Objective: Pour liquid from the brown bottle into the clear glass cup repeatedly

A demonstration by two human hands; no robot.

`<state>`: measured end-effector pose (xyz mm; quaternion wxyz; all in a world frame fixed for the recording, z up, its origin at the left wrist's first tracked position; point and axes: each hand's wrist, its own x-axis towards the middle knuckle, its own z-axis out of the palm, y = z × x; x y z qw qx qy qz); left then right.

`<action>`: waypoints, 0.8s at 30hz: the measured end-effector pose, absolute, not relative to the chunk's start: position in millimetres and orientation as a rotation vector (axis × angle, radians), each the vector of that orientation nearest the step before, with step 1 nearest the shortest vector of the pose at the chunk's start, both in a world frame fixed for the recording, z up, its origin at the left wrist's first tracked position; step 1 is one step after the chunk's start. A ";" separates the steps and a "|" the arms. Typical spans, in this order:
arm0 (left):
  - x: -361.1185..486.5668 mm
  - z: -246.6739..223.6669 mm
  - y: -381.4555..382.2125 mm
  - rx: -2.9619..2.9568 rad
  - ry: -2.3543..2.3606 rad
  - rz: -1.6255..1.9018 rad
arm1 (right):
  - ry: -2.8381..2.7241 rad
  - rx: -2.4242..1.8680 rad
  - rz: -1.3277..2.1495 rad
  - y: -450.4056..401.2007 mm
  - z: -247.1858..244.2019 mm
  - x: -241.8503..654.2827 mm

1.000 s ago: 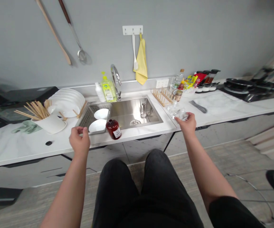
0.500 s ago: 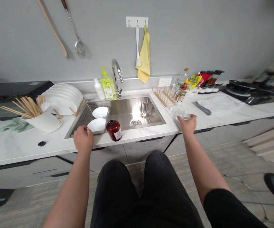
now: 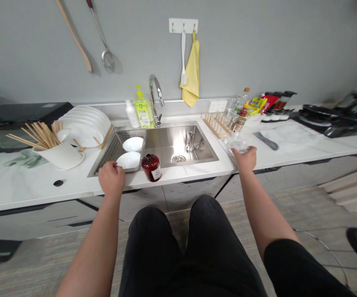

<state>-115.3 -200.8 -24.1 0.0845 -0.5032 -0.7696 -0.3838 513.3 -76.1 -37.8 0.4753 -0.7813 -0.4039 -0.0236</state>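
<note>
At the front left edge of the sink (image 3: 161,164), my left hand (image 3: 112,178) is closed, with a small dark red thing (image 3: 114,164) showing at its fingertips. To its right, a dark red bottle (image 3: 151,168) with a white label stands upright on the counter's front strip, its neck uncovered. My right hand (image 3: 245,158) reaches to the counter right of the sink. Its thumb and fingers close on a clear, see-through thing (image 3: 238,144), whose exact shape I cannot make out. Two white bowls (image 3: 133,144) sit in the wire basket on the sink's left side.
A pot of chopsticks (image 3: 61,156), white plates (image 3: 88,123) and a green cloth (image 3: 26,159) stand left. Soap bottles (image 3: 144,110) flank the faucet (image 3: 156,95). Right are a wooden rack (image 3: 217,123), a seasoning basket (image 3: 254,119), a grey strip-like item (image 3: 266,141) and a black pan (image 3: 317,111).
The view has shifted slightly, so the whole scene sits a little further right. Both hands keep about the same places at the counter, and the bottle has not moved.
</note>
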 end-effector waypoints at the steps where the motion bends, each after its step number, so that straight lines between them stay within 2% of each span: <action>1: -115.4 -24.1 -200.7 -1.505 -2.296 -1.148 | -1.001 -1.909 -0.069 -78.0 -37.3 512.4; 8: -117.6 -28.9 -199.4 -1.498 -2.273 -1.145 | -1.154 -1.705 -0.347 -127.6 -43.1 488.3; 12: -116.5 -28.9 -199.5 -1.496 -2.258 -1.120 | -1.603 -1.510 -0.063 -154.2 -42.9 441.4; 17: -114.9 -25.1 -201.9 -1.516 -2.247 -1.070 | -1.956 -1.341 0.216 -142.0 -18.2 364.0; 20: -112.2 -25.0 -201.5 -1.542 -2.241 -1.045 | -2.055 -1.361 0.288 -125.3 -6.7 326.4; 24: -106.7 -24.3 -201.9 -1.589 -2.204 -1.074 | -2.072 -1.505 0.208 -117.8 -8.4 304.6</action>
